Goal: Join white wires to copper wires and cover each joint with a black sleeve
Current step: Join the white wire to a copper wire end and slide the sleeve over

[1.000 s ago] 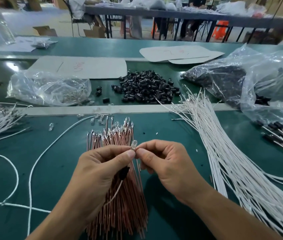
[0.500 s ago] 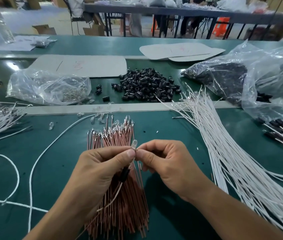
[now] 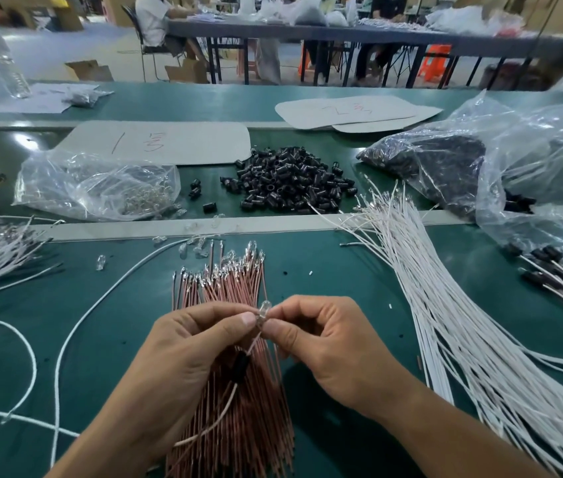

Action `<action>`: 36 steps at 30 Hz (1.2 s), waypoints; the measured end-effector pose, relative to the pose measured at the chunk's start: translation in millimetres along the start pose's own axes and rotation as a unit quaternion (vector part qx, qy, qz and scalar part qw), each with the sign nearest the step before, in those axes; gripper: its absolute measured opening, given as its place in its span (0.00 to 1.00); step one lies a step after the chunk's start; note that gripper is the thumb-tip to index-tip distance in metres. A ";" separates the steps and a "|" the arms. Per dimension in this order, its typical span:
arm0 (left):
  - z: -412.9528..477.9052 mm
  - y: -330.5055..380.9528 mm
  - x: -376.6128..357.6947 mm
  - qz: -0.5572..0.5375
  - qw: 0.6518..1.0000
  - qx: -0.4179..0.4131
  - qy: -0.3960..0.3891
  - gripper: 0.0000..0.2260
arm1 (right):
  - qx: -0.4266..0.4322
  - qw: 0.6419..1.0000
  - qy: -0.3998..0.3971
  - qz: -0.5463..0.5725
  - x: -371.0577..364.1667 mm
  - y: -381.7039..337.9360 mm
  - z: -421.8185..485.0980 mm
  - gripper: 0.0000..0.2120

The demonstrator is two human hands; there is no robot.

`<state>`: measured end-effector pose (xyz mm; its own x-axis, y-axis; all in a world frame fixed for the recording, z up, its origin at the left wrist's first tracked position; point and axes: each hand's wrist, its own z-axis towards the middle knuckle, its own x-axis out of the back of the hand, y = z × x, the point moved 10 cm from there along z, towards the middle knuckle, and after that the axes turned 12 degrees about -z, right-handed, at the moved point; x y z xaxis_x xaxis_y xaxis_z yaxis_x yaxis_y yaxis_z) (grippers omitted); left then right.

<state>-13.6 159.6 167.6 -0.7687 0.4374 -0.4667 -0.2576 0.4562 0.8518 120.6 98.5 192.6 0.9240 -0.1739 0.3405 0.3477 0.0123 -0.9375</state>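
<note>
Bulb [image 3: 263, 310] pinched by left hand [image 3: 183, 357], right hand [image 3: 328, 346] over copper wires [image 3: 238, 426]; green mat [image 3: 342, 288] separates white wires [image 3: 462, 322].

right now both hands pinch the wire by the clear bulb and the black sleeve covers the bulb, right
No: in the head view the left hand and right hand pinch the wire by the clear bulb, but the black sleeve sits lower on it, below the fingers.
</note>
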 end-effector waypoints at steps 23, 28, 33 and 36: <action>-2.2 12.4 -16.0 0.326 0.931 -0.168 -0.008 0.07 | -0.083 0.996 -0.008 -0.022 -6.4 23.7 1.5 0.03; 0.0 9.8 -18.0 0.309 0.941 -0.131 -0.045 0.07 | -0.081 0.996 -0.025 -0.041 -7.6 19.5 1.3 0.05; -0.7 8.7 -15.6 0.291 0.949 -0.102 -0.061 0.07 | -0.043 0.994 0.014 -0.099 -5.8 14.6 -1.5 0.03; -0.7 7.4 -13.8 0.251 0.962 -0.083 -0.071 0.08 | 0.057 0.990 0.015 -0.130 -5.4 -6.5 -2.4 0.14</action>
<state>-5.2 156.4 180.5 -0.7357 0.6773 -0.0039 0.0266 0.0346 0.9990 113.0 97.0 196.7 0.7959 -0.2151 0.5659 0.5911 0.0740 -0.8032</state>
